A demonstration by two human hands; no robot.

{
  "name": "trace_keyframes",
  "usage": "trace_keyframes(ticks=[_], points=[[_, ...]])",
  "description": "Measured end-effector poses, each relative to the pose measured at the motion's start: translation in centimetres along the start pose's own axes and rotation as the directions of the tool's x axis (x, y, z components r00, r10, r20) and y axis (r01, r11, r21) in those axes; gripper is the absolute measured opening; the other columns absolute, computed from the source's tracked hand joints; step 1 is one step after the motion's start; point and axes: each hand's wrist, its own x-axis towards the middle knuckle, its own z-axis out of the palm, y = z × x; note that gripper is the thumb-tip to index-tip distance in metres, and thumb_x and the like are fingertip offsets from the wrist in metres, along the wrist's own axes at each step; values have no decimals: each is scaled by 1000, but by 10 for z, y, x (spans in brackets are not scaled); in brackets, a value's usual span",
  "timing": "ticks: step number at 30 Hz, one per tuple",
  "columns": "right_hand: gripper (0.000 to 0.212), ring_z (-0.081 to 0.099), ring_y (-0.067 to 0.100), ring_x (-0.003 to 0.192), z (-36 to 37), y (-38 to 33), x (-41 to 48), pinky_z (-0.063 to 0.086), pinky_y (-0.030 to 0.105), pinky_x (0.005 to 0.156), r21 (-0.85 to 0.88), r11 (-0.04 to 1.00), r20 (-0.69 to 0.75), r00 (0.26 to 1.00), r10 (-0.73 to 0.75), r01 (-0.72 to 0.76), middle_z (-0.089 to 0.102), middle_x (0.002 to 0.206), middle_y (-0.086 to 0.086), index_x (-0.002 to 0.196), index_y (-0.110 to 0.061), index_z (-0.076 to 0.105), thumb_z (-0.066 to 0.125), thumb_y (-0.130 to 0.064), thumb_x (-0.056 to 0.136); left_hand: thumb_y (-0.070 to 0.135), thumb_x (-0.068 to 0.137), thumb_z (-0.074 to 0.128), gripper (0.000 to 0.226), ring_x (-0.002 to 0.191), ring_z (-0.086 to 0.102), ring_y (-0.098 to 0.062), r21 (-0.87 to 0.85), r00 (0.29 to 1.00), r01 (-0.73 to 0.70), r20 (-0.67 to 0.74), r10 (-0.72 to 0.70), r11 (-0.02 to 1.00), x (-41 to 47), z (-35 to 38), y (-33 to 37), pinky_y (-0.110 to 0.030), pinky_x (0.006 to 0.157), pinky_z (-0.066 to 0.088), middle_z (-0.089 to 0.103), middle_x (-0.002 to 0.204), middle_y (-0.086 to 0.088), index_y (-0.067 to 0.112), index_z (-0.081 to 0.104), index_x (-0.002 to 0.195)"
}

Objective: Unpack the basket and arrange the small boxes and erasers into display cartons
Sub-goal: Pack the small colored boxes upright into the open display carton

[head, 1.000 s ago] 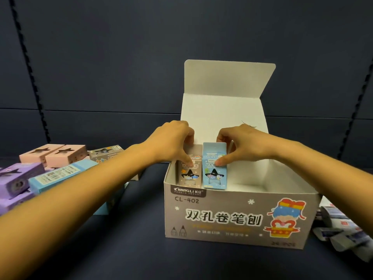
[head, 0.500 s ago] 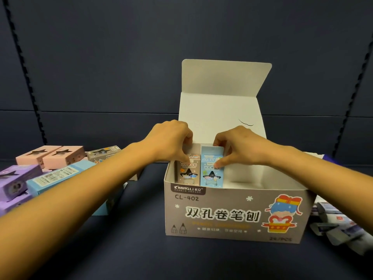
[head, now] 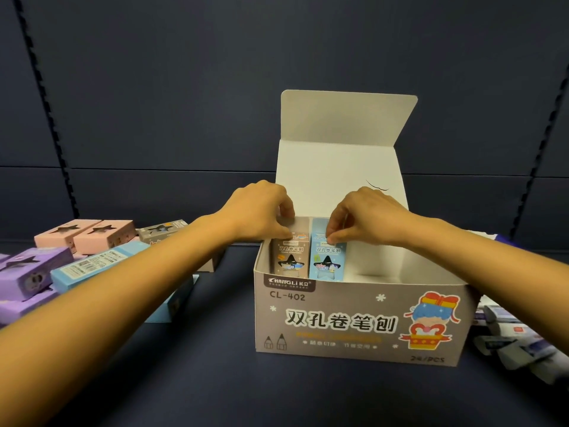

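In the far left corner of the open carton [head: 354, 322] two small boxes stand upright side by side, touching: a grey box [head: 291, 257] against the left wall and a blue box [head: 328, 261] just right of it (both show a dark star-shaped window on the near face). The left hand [head: 261, 215] pinches the top of the grey box, thumb on the near face and fingers curled over the far edge. The right hand [head: 366, 217] pinches the top of the blue box the same way. The rest of the carton's floor, to the right, is bare white card, and its lid [head: 348, 118] stands up behind the hands.

The carton sits on a dark shelf surface [head: 215, 380]. To the left lie loose boxes on their sides: two pink boxes [head: 86, 237] farthest, a purple box [head: 30, 269] and a pale blue box [head: 95, 266] nearer. To the right, near the carton's corner, lies a heap of small white wrapped packets [head: 508, 337]; their print is too blurred to read. Behind everything runs a dark panelled wall [head: 184, 87] with slotted uprights.
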Motion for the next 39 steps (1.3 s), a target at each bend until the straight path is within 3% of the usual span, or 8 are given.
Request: trace_keyframes(ticks=[7,12,19,24,30,33,36,39], points=[[24,61,11,98,-14,1,0,50,25,85,34,999,184,982,-34,28,68,116,-2,110,-18,69,57,-26,92,13,96,45,28,104,55,-12,-236,999,23,51,-11,971,-7,-12,-5,-22,88,42,62,123,-5,10,64,116],[23,55,8,90,-32,-22,9,44,24,81,19,996,91,992,-86,85,67,114,-2,110,-18,68,56,-24,92,10,94,47,25,98,62,-16,-329,982,105,-112,-149,938,-28,-34,-30,-26,86,47,68,109,-6,11,68,107],[20,61,5,73,-59,-93,35,42,3,60,90,980,-41,984,-173,176,69,90,-1,108,-17,68,56,-21,92,9,91,51,22,87,56,-15,-234,934,285,-151,-325,929,-71,-67,-101,-26,84,43,69,100,-9,5,70,101],[20,68,13,72,-52,-158,58,52,19,73,116,982,-2,989,-147,146,71,88,4,103,-10,69,56,-18,91,19,90,55,22,91,61,-25,-99,923,378,-31,-383,920,-98,-71,-148,-38,87,49,70,103,-11,10,71,101],[26,72,23,77,3,-214,73,57,34,83,28,998,204,978,45,-52,73,87,7,86,-7,69,55,-29,89,32,90,56,23,80,54,-21,-45,935,344,114,-337,938,-120,-66,-177,-31,79,46,61,82,-3,14,69,94],[39,68,26,65,33,-229,68,59,36,74,-9,968,396,888,235,-252,62,81,8,68,-12,51,58,-46,86,41,90,54,29,82,54,-18,-64,942,306,168,-292,950,-126,-64,-180,-27,73,40,59,78,1,15,67,90],[44,59,19,59,54,-238,67,54,29,61,-15,930,465,821,331,-367,52,89,5,75,-14,48,58,-57,83,50,88,53,39,83,55,-19,-80,939,291,217,-268,953,-126,-61,-181,-28,65,39,62,82,-1,14,66,91],[44,59,23,78,64,-245,67,54,30,69,100,877,503,785,362,-469,48,88,4,80,-13,49,60,-56,82,56,86,51,48,85,57,-21,-66,935,269,258,-244,961,-125,-56,-180,-28,69,41,64,90,-4,13,67,99]])
